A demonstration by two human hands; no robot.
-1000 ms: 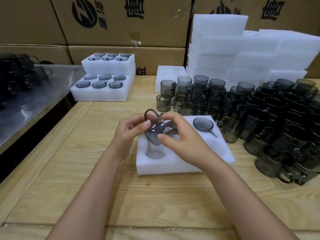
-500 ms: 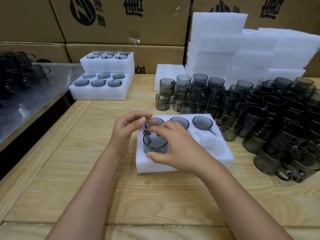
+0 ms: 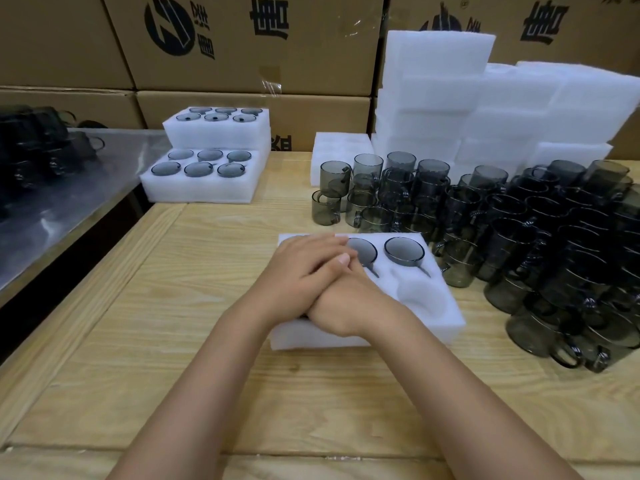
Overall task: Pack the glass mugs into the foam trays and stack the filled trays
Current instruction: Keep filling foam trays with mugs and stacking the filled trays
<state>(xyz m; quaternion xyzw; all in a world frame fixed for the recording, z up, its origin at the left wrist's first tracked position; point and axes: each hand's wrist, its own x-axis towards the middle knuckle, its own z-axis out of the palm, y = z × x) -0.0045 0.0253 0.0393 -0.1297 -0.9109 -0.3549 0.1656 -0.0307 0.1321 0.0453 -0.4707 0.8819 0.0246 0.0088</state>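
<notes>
A white foam tray (image 3: pixel 440 317) lies on the wooden table in front of me. Two smoky glass mugs (image 3: pixel 403 251) show in its back row, and one pocket at its front right is empty. My left hand (image 3: pixel 301 271) lies flat on top of my right hand (image 3: pixel 349 306), both pressing down over the tray's front left pocket. The mug beneath them is hidden. A large cluster of loose smoky mugs (image 3: pixel 519 230) stands to the right.
Two filled foam trays (image 3: pixel 207 188) are stacked stepwise at the back left. Blank foam trays (image 3: pixel 467 109) are piled at the back right before cardboard boxes (image 3: pixel 242 46). A steel table (image 3: pixel 52 209) with dark mugs stands to the left.
The mug held in both hands a second ago went down into the front left pocket. My hands now lie one over the other on top of it.
</notes>
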